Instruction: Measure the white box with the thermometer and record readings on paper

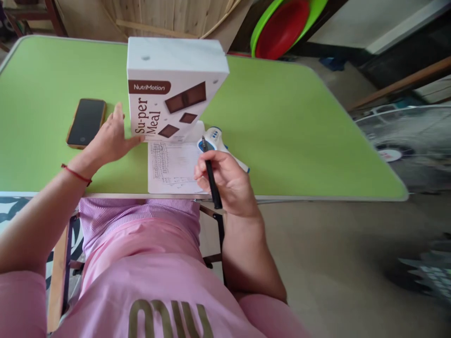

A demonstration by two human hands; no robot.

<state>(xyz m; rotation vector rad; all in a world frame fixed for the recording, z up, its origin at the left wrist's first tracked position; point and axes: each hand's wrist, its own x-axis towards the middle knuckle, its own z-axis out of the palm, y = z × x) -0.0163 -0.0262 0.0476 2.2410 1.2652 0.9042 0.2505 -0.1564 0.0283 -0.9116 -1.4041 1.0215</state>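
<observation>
Right hand (225, 180) grips a black pen (211, 174) over the handwritten sheet (172, 166); left hand (112, 138), fingers spread, steadies the NutriMotion box (172, 87) at the sheet's 12 o'clock. Risk — the upright box tips onto the smartphone (86, 122) at its 9 o'clock, or the sheet slips off the table edge (299, 198).

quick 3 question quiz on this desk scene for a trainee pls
1. True or false: the right hand holds a black pen.
2. What lies on the green table just left of the left hand?
A. a phone
B. a cup
C. a pair of scissors
3. Fill in: the left hand rests against the white ___ that stands at the far end of the written sheet.

Key
1. True; the pen is gripped point up over the sheet.
2. A, the phone, screen dark.
3. box, printed NutriMotion Su-per Meal.
</observation>
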